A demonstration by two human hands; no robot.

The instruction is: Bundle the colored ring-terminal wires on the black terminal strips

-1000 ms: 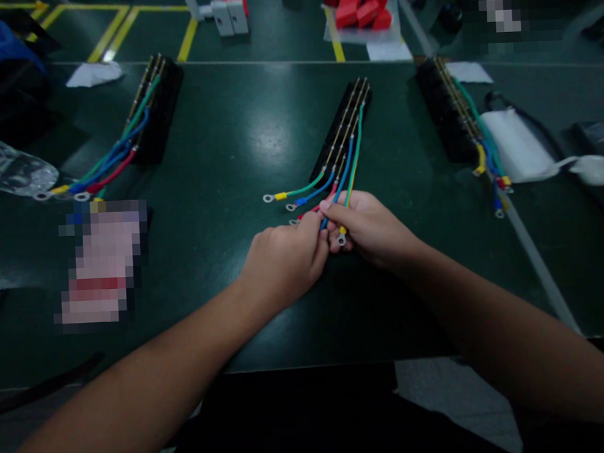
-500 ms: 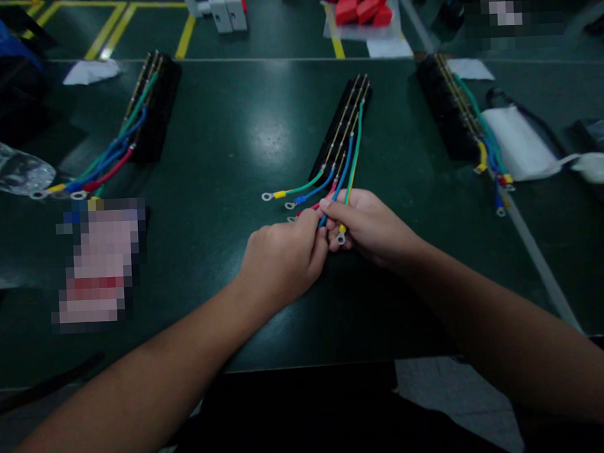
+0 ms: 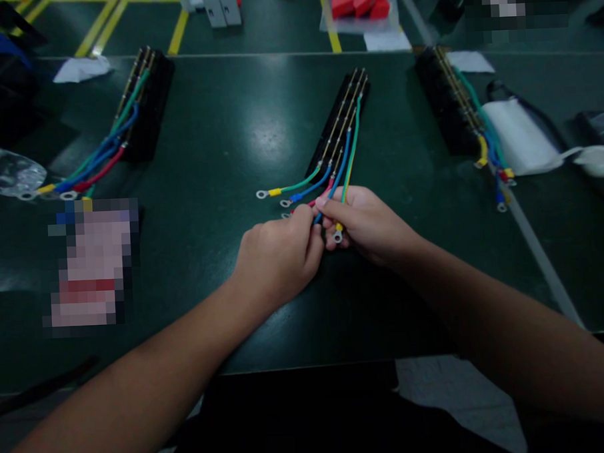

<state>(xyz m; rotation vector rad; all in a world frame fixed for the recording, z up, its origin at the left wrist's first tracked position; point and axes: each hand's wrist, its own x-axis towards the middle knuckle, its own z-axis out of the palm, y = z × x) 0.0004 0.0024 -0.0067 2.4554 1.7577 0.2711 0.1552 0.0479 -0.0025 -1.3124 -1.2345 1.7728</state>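
Note:
In front of me lies a black terminal strip (image 3: 335,128) with thin brass-coloured rods and several coloured wires. My left hand (image 3: 283,254) is closed on the end of a blue wire (image 3: 343,159), whose tip is hidden by the fingers. My right hand (image 3: 364,220) pinches the same blue wire just beside it, thumb on top. A green-yellow wire (image 3: 352,161) passes through the right hand, its ring terminal (image 3: 338,237) showing below the thumb. To the left, a green wire (image 3: 300,186), a second blue wire (image 3: 308,191) and a partly covered red wire (image 3: 317,200) stick out.
Similar wired strips lie at left (image 3: 151,106) and right (image 3: 446,100). A blurred-out flat object (image 3: 93,262) and clear plastic bottle (image 3: 9,169) are at left. Red parts (image 3: 359,0) sit on a bag at the back. A white pouch (image 3: 521,137) lies right.
The view has shifted slightly, so most things sit a little further left. Both hands keep their grip on the blue wire, with hardly any movement.

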